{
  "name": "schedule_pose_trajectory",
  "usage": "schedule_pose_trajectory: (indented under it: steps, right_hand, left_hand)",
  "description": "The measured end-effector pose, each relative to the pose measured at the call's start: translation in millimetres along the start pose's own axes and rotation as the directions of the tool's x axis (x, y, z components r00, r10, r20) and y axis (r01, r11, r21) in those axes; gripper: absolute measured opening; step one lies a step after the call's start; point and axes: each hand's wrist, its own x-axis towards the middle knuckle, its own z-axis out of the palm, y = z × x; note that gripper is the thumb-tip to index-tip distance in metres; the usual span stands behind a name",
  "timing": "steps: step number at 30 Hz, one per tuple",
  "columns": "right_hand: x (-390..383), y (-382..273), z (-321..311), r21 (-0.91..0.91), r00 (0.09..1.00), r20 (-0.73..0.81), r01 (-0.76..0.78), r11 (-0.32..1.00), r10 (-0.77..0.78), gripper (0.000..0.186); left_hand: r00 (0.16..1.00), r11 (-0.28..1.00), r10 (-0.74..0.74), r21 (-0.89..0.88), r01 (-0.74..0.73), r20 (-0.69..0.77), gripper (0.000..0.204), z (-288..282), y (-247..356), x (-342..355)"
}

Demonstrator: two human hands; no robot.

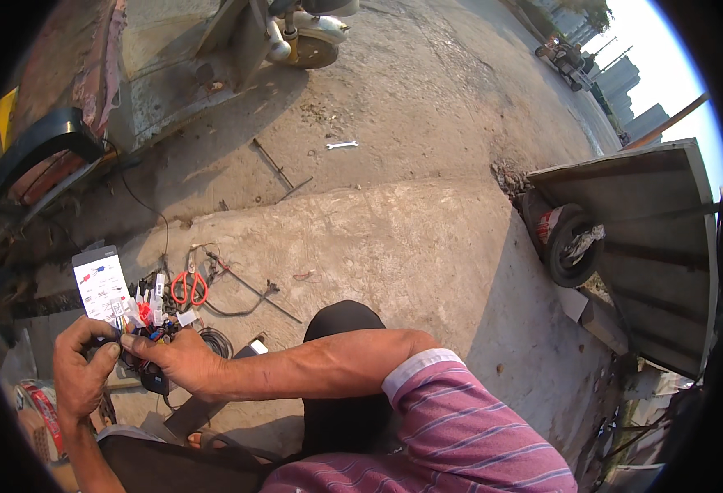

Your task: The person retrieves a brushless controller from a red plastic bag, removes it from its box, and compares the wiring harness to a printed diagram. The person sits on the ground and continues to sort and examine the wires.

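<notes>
Together, both hands, left hand and right hand, pinch closed on a bundle of coloured wires.

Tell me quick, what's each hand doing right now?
Left hand: closed on the wire bundle.
Right hand: closed, pinching the same wire bundle.

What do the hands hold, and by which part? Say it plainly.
Both the left hand and the right hand pinch a bundle of coloured wires with connectors at its lower end. The exact grip point is too small to tell.
</notes>
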Motion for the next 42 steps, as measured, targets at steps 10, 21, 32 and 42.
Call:
schedule_pose_trajectory:
  steps: [10, 21, 32, 42]
  right_hand:
    - [3, -28, -7, -0.056, 1.0, 0.01, 0.022, 0.998, -0.022, 0.044]
    - [16, -25, -10, 0.023, 0.992, 0.059, 0.108, 0.994, -0.109, 0.041]
    - [14, -61, -14, 0.084, 0.993, 0.066, 0.09, 0.992, -0.095, 0.031]
    - [5, -73, -11, -0.057, 0.982, 0.109, 0.159, 0.986, -0.152, 0.035]
  left_hand:
    - [1.0, 0.999, 0.005, -0.043, -0.005, 0.009, 0.032, 23, -3, 5]
    - [0.992, 0.993, 0.113, -0.019, -0.114, -0.06, 0.023, 21, -12, 5]
    - [0.962, 0.972, 0.151, -0.143, -0.187, -0.228, 0.017, 11, -22, -2]
    - [0.949, 0.946, 0.145, -0.242, -0.216, -0.281, 0.016, 16, -12, -4]
